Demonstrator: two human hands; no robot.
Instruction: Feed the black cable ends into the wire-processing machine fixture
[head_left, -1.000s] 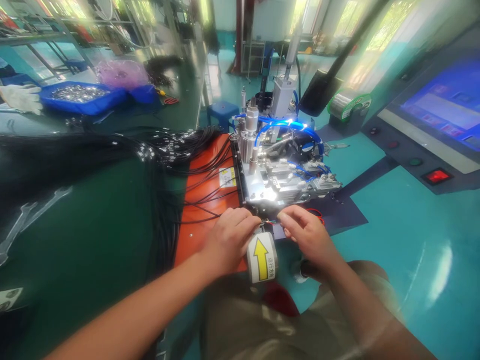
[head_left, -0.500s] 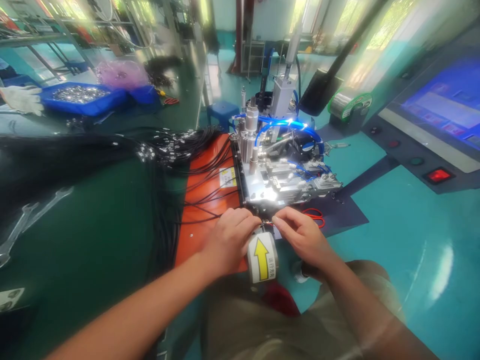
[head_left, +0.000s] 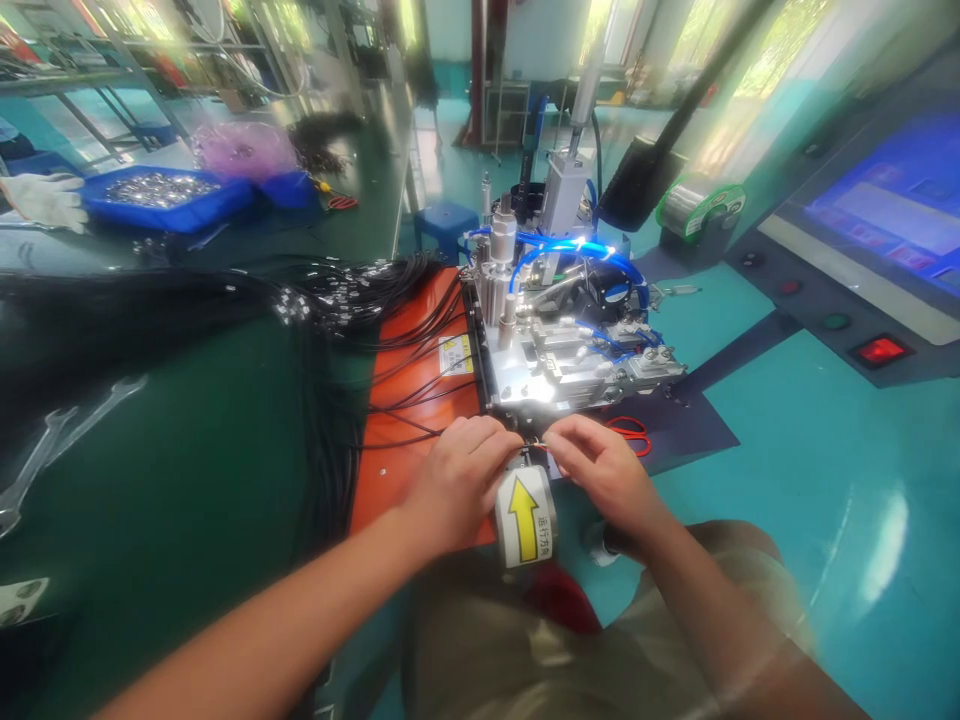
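At the front edge of the metal machine (head_left: pixel 540 375), my left hand (head_left: pixel 469 470) pinches a black cable (head_left: pixel 409 440) that runs in from the left over the orange plate (head_left: pixel 375 487). Opposite it, my right hand (head_left: pixel 604 470) has thumb and forefinger closed on the cable's thin wire end (head_left: pixel 535 444), where a reddish strand shows. Only a short stretch of wire is visible between the fingertips; finer detail is too small to tell. Just below both hands sits a rounded white cover (head_left: pixel 525 515) with a yellow arrow.
Bundled black cables (head_left: pixel 330 300) with shiny ends lie across the green table (head_left: pixel 187 450). Two wrenches (head_left: pixel 45 455) rest at left. Behind stand a blue tray (head_left: pixel 161 212) of small metal parts and a wire spool (head_left: pixel 697 210). Red-handled scissors (head_left: pixel 630 435) and a control panel (head_left: pixel 847 310) are at right.
Almost nothing differs. My right fingertips have shifted very slightly, and a little more of the thin wire shows between the hands.
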